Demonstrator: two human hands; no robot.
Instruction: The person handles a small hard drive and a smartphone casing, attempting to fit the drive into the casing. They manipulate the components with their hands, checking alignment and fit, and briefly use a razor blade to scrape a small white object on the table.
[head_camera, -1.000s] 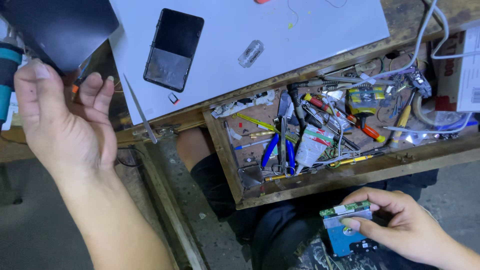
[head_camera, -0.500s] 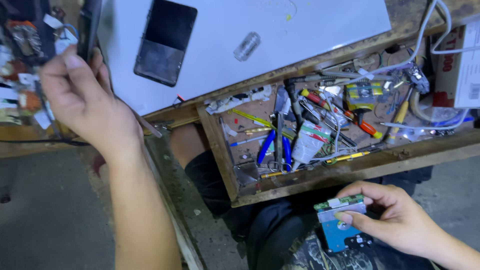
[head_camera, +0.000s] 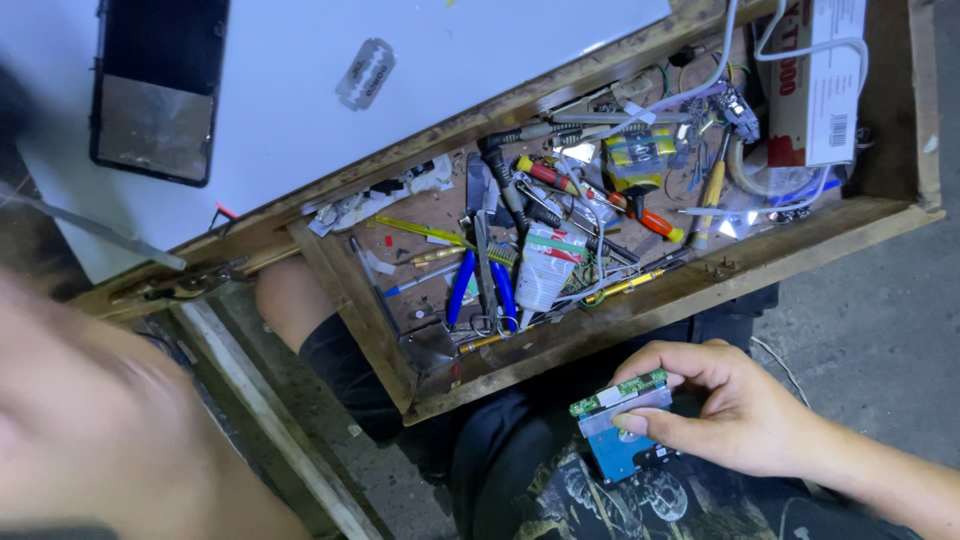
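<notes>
The right hand (head_camera: 740, 415), at the lower right of the frame, is clamped on a small blue rectangular hard drive with a green circuit board strip along its upper edge (head_camera: 622, 428); the thumb presses on its face and the fingers curl over the top edge. The drive sits over the person's lap, just below the front edge of an open wooden drawer (head_camera: 700, 285).

The left hand (head_camera: 90, 430) fills the lower left of the frame as a large blur close to the camera; whether it is open or closed on something cannot be told.

The drawer runs from the middle to the upper right of the frame and is crowded with tools: blue-handled pliers (head_camera: 478, 290), a white squeezed tube with a green and red band (head_camera: 548, 265), a red-handled screwdriver (head_camera: 590, 195), a yellow-handled tool (head_camera: 708, 200), loose white cables (head_camera: 800, 110) and a white and red cardboard box (head_camera: 815, 85) at the upper right.

Above the drawer, on the white counter (head_camera: 480, 60) in the upper left of the frame, lie a black smartphone with a dark glossy screen (head_camera: 158, 88) and, well apart to its right, a silver double-edged razor blade (head_camera: 365, 73). A thin grey metal strip (head_camera: 95, 232) slants across the counter's lower left edge.
</notes>
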